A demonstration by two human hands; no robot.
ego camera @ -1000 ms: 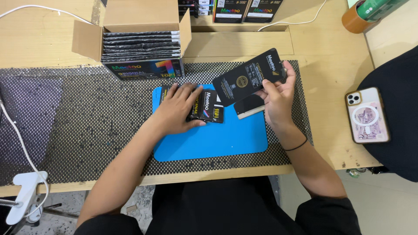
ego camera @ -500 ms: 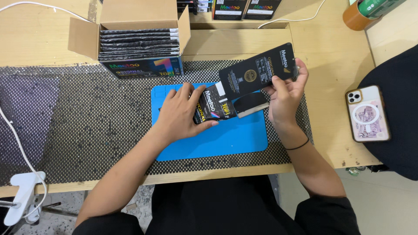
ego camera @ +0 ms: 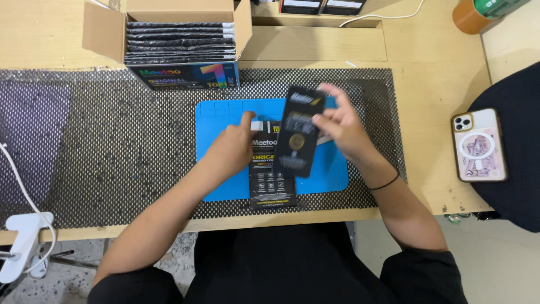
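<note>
The right hand [ego camera: 344, 128] holds a flat black packet [ego camera: 299, 132] above the blue mat [ego camera: 222, 186], fingers closed along its right edge. The packet's long axis runs near to far from the person, its top end tipped slightly to the right and away. A second flat black packet [ego camera: 271, 180] lies on the mat beneath it, long axis also near to far, its near end overhanging the mat onto the black mesh liner [ego camera: 112, 146]. The left hand [ego camera: 230, 149] rests palm-down on the far part of this lower packet, fingers spread and gripping nothing that can be seen.

Half a second ago the held packet was tilted steeply with its long axis running crosswise, raised toward the right; it now stands nearly in line with the one below. The left hand has shifted right on the mat.

The held packet and right fingers are blurred by motion, so the exact grip is hard to read. The held packet covers the upper right part of the lower one. An open cardboard box [ego camera: 169, 39] of stacked packets stands on the bench [ego camera: 427, 73] beyond the mat; a phone [ego camera: 478, 144] lies at right.
</note>
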